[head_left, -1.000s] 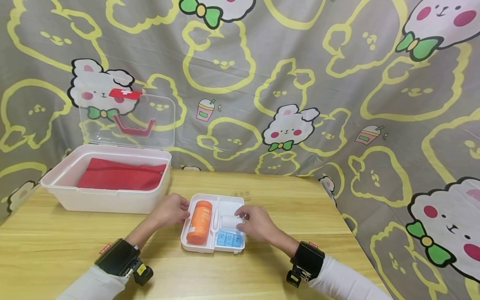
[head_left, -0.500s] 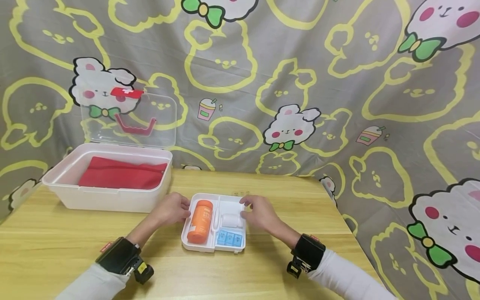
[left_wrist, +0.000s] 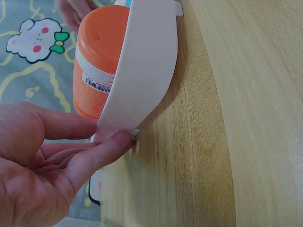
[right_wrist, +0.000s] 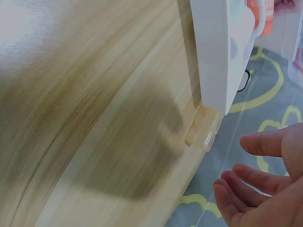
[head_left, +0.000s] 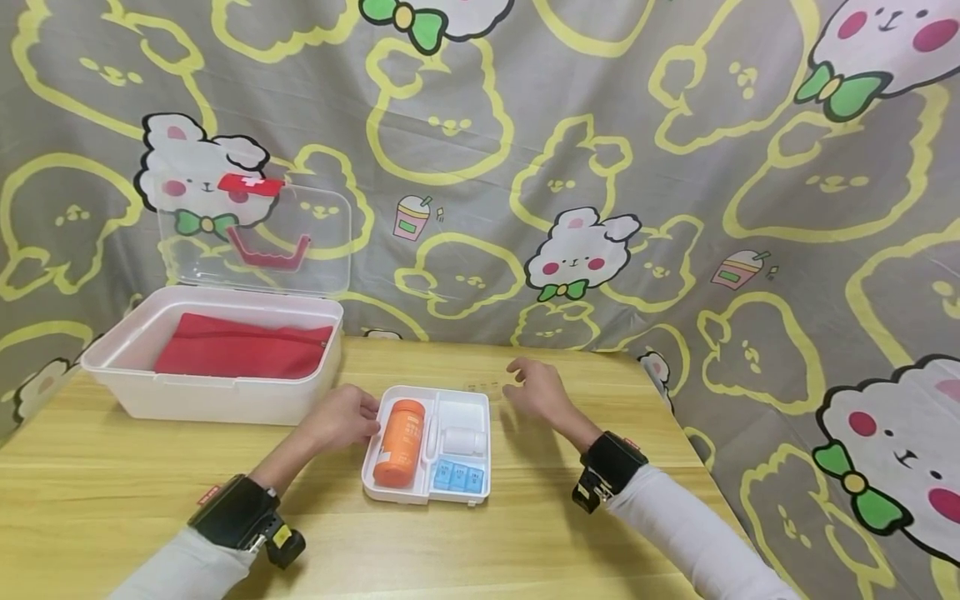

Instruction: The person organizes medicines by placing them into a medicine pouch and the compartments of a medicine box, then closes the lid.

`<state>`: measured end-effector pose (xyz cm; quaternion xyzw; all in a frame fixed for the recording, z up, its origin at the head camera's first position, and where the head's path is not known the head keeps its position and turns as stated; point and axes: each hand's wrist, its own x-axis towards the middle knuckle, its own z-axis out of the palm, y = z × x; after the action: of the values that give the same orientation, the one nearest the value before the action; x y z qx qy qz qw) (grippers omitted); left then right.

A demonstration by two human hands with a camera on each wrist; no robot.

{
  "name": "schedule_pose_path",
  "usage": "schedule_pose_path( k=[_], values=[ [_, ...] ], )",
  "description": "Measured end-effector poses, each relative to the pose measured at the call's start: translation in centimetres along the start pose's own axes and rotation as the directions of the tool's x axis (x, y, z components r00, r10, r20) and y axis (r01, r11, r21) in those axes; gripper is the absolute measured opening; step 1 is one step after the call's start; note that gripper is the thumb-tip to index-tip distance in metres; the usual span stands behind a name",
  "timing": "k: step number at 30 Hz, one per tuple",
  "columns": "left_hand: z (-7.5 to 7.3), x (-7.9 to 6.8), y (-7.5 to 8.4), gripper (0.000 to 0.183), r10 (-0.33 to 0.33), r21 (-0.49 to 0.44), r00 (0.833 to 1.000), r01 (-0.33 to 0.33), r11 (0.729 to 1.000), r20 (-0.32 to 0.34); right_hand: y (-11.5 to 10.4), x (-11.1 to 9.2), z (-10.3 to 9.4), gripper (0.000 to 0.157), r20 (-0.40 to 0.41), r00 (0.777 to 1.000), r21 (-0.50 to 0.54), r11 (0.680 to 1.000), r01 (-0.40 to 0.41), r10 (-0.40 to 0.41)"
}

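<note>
A white divided box lies on the table. In its left part is an orange bottle; its right side holds a small white bottle and a blue pill organizer with lettered lids. My left hand pinches the box's left wall; in the left wrist view the thumb presses the outer side. Just beyond the box's back right corner lies a small clear compartmented case. My right hand is beside that case, thumb and fingers apart, holding nothing.
At the back left stands a larger white case with its clear lid raised and a red zippered pouch inside. A patterned curtain hangs behind the wooden table.
My right hand has left the white bottle in the box and moved back and right, off the box, to beside the clear case. The left hand has stayed at the box's wall.
</note>
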<state>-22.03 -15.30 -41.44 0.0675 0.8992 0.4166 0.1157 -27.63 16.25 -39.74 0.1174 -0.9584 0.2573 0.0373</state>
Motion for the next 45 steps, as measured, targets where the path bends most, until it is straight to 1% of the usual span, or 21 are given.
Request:
schedule_pose_path(
  k=[3, 6, 11, 16, 19, 28, 31, 36, 42, 45],
  values=[
    [0.0, -0.1, 0.1, 0.032, -0.001, 0.002, 1.000, 0.001, 1.000, -0.002, 0.1, 0.7, 0.3, 0.034, 0.000, 1.000, 0.019, 1.000, -0.023, 0.023],
    [0.0, -0.1, 0.1, 0.032, -0.009, 0.001, 1.000, 0.009, 1.000, -0.004, 0.1, 1.3, 0.5, 0.035, 0.001, 1.000, 0.025, 0.999, -0.029, 0.029],
    [0.0, -0.1, 0.0, 0.031, -0.016, 0.007, 1.000, 0.016, 1.000, -0.008, 0.0, 2.3, 0.7, 0.039, 0.035, 0.998, 0.035, 0.998, -0.061, 0.059],
    [0.0, -0.1, 0.0, 0.032, -0.021, 0.008, 1.000, 0.021, 1.000, -0.009, -0.1, 2.9, 0.9, 0.042, 0.068, 0.992, 0.084, 0.990, -0.109, 0.104],
    [0.0, -0.1, 0.0, 0.032, -0.016, 0.011, 1.000, 0.016, 1.000, -0.008, 0.0, 3.1, 1.2, 0.043, 0.071, 0.992, 0.097, 0.989, -0.113, 0.106],
    [0.0, -0.1, 0.0, 0.032, -0.010, 0.012, 1.000, 0.010, 1.000, -0.006, 0.6, 3.1, 2.4, 0.038, 0.082, 0.990, 0.066, 0.990, -0.122, 0.116],
    [-0.1, -0.1, 0.0, 0.032, -0.015, 0.005, 1.000, 0.015, 1.000, -0.007, 0.8, 3.0, 2.7, 0.034, 0.076, 0.991, 0.073, 0.991, -0.116, 0.110],
    [-0.2, -0.1, 0.2, 0.031, -0.004, 0.001, 1.000, 0.004, 1.000, -0.003, 1.0, 2.9, 2.9, 0.031, 0.072, 0.991, 0.093, 0.988, -0.123, 0.116],
    [-0.1, -0.1, 0.1, 0.031, 0.006, -0.004, 1.000, -0.006, 1.000, -0.004, 1.0, 2.8, 3.1, 0.031, 0.070, 0.991, 0.099, 0.987, -0.125, 0.118],
    [-0.1, -0.1, 0.1, 0.031, 0.002, 0.000, 1.000, -0.002, 1.000, -0.006, 1.0, 2.8, 3.1, 0.034, 0.069, 0.990, 0.098, 0.987, -0.129, 0.123]
  ],
)
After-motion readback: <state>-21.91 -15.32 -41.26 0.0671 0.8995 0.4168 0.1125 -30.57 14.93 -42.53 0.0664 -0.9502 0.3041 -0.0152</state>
